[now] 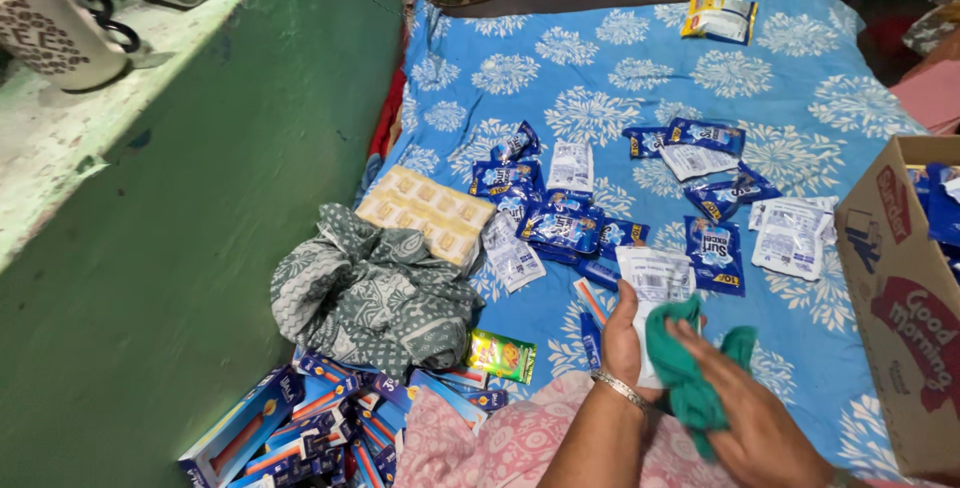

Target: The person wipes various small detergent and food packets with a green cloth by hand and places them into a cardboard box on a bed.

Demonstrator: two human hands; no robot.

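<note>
Head view, lower centre of frame: left hand (622,338), a metal bangle (620,389) at the wrist, fingers closed round the lower edge of a white sachet (655,283), which is flat, glossy and rectangular, its printed back facing up. Right hand (760,428), lower right, fingers pinched on a teal cloth (690,373), soft and crumpled, bunched against the sachet's lower part and touching it. Both sit just above the bed's blue sheet (600,68), cotton-looking, printed with white round flower bursts. Mid-frame, a loose scatter of blue sachets (560,228), shiny foil-like film, some turned to their white backs, overlapping in a heap at centre and spread thinner toward the right. Left of the heap, a pale yellow blister sheet (425,210) with square pockets, lying flat. Below it, a grey-green patterned cloth (375,293), rumpled into a mound. Small green and yellow packet (502,356) just beside that mound. Lower left, a pile of long blue cartons (300,423), stiff card, stacked askew. Right edge, an open cardboard box (900,298), brown with red print, blue sachets inside. Top centre, a yellow and white packet (720,20) well apart from the rest. Upper left, a patterned mug (50,33) on a green ledge (60,138).
</note>
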